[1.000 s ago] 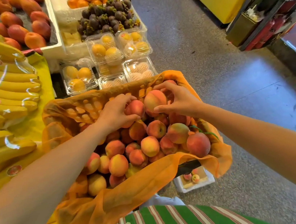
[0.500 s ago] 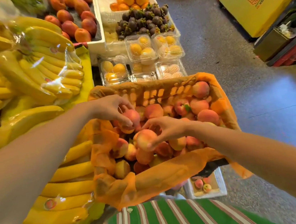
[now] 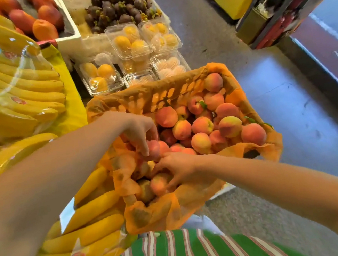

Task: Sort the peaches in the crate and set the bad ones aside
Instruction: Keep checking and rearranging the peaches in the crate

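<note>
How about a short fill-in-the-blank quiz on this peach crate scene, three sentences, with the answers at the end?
1. The peaches sit in a crate whose liner is coloured ____.
2. The long yellow fruit left of the crate are ____.
3. The left hand and the right hand each hold a ____.
Answers: orange; bananas; peach.

The crate (image 3: 159,94) held peaches (image 3: 202,125) heaped toward its far right. Bananas (image 3: 29,86) lay to its left, fruit boxes (image 3: 129,43) just beyond its far side, mangosteens (image 3: 118,7) farther behind those.
</note>
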`<state>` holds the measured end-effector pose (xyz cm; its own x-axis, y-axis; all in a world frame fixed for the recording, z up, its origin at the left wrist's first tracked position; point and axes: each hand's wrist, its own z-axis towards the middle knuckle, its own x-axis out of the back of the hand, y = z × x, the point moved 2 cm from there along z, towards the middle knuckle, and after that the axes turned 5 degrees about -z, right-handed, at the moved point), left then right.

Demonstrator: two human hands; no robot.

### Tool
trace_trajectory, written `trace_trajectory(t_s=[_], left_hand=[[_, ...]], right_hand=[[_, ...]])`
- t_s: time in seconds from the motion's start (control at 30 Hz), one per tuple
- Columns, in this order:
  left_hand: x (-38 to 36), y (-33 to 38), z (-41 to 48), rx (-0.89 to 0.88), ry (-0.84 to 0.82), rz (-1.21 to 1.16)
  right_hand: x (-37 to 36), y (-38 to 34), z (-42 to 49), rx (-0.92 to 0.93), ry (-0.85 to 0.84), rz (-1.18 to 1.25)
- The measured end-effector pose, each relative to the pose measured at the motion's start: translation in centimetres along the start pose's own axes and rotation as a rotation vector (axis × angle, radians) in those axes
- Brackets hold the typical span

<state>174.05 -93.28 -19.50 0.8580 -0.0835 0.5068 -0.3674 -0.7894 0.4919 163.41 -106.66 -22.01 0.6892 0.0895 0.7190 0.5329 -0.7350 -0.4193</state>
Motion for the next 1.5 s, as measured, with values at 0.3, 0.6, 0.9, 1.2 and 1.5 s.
trace_trajectory(t_s=[0.3,0.6,0.9,1.2,1.5], left_hand=[[-1.0,1.8,2.1,-0.020,-0.058,0.343],[1.4,4.9,4.3,-0.368,0.248,0.122],[-0.5,9.6,8.4,-0.454,0.324,0.385],[0.5,9.6,7.9,-0.516,0.219,0.370],[4.4,2.7,4.5,-0.138,-0.092,0.296]], right_hand=[[3.4,3.2,-4.9,-0.279,0.148,0.351],[7.9,9.3,-14.0,-0.491,0.557,0.138],[6.4,11.8,-13.6,-0.678,0.298,-0.337],[6.5,12.9,-13.8,-0.565,0.452,0.000],[6.1,6.5,-9.1,-0.340,0.223,0.418]])
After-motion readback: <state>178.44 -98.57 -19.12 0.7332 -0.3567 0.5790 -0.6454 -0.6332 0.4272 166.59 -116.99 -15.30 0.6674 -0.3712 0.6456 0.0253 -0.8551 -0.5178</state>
